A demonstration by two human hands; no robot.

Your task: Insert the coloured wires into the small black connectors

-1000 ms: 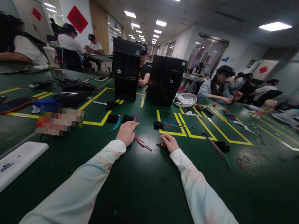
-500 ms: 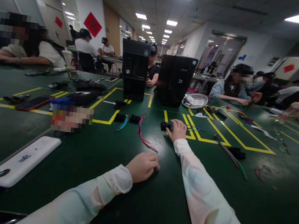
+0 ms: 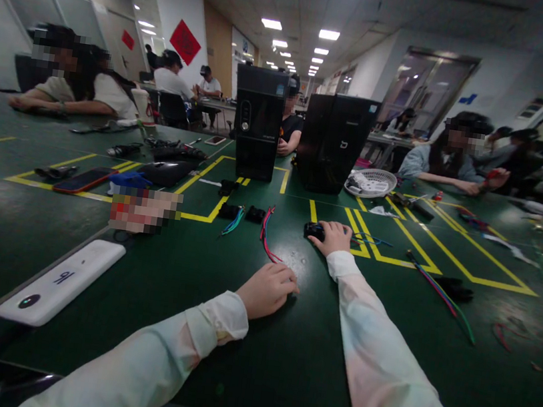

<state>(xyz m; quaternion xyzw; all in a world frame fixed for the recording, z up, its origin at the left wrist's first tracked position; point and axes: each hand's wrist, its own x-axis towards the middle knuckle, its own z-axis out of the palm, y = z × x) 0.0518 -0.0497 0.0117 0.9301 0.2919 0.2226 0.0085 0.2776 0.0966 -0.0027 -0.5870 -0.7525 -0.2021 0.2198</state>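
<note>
My right hand point(image 3: 333, 238) is closed around a small black block point(image 3: 315, 230), with thumb and fingers on it, low over the green table. Thin blue wires point(image 3: 372, 238) show just right of that hand. My left hand point(image 3: 268, 290) rests on the table nearer to me, fingers loosely bent and nothing visible in them. Just beyond it lie red and blue wires point(image 3: 266, 238). Two more small black blocks sit to the left: one point(image 3: 255, 214) by the red wires, another point(image 3: 228, 211) beside blue-green wires point(image 3: 233, 222).
Two black computer towers point(image 3: 258, 127) point(image 3: 337, 145) stand at the back. A white basket point(image 3: 371, 184) is right of them. More wires point(image 3: 440, 296) and a black piece point(image 3: 456, 289) lie right. A white power bank point(image 3: 63, 279) and a phone point(image 3: 85, 180) lie left. People sit around.
The view has shifted, so most things appear moved sideways. My right hand has closed further over the black block. My left hand has moved slightly forward toward the red wires.
</note>
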